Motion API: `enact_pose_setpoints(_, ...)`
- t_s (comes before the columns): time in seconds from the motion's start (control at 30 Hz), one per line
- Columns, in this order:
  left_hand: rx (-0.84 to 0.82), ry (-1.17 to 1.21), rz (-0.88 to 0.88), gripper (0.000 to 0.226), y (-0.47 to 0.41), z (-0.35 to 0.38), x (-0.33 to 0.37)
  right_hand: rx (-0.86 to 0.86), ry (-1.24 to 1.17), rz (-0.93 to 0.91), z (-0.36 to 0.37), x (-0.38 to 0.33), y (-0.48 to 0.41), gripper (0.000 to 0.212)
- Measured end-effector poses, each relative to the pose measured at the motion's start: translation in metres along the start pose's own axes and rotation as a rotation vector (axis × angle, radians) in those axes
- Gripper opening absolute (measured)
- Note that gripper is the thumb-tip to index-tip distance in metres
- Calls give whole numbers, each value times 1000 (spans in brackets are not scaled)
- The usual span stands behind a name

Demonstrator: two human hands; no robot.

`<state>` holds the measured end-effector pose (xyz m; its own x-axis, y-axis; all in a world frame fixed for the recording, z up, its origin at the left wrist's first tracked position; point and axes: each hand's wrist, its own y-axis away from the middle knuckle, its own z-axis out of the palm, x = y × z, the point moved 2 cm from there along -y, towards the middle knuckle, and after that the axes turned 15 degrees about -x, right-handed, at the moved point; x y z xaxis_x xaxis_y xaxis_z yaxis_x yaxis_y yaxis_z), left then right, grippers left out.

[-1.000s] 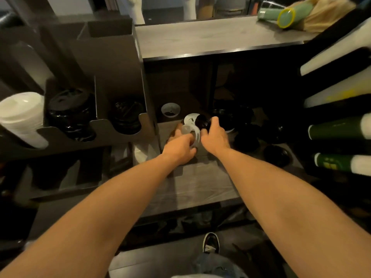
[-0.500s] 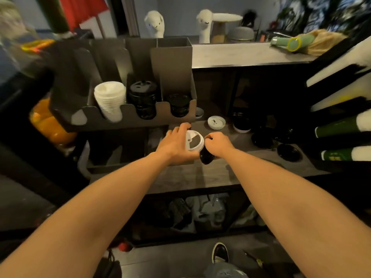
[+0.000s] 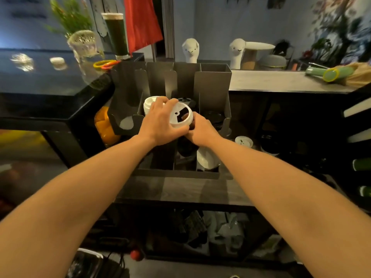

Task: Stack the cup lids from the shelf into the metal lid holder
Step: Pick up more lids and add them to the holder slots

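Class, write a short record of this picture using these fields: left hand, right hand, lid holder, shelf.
left hand: the left hand grips a tilted white lid at the metal lid holder
right hand: the right hand is close beside the white lid with its fingers curled; what it holds is too dark to tell
lid holder: a white lid stack sits in one slot, dark lids in the right end slot
shelf: a loose white lid lies to the right of the holder
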<state>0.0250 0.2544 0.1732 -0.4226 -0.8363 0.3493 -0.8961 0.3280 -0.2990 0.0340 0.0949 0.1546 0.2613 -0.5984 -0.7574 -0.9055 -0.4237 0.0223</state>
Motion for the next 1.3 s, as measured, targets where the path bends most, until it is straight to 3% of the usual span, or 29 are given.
enact_pose_setpoints(0.13,22,-45,-84,90,-13,-24,-19,-6,-12,-43,-7,-24,-16,81)
enact_pose_setpoints(0.3,-45,-65,-177,86,-33,-37,-49,-140,131,3,-17,-46,-41,93)
enact_pose_setpoints(0.43,-118,-108,-285,88,-50,-40,-69,-288,227,44,-20,-63,-60,87)
enact_pose_setpoints(0.57,-205,-142,-351,91,-66,-37,-81,-396,231,90,-19,-71,-82,65)
enact_pose_setpoints(0.77,-336,-185,-373,65,-80,-26,-88,-439,187,154,-24,-69,-92,47)
enact_pose_setpoints(0.9,-425,-180,-388,59,-93,-23,-98,-498,159,236,-22,-61,-99,60)
enact_pose_setpoints(1.07,-504,-196,-412,69,-101,-24,-104,-519,146,299,-23,-60,-104,64)
enact_pose_setpoints(1.3,-380,-93,-420,78,-79,-23,-91,-498,86,280,-18,-58,-100,83)
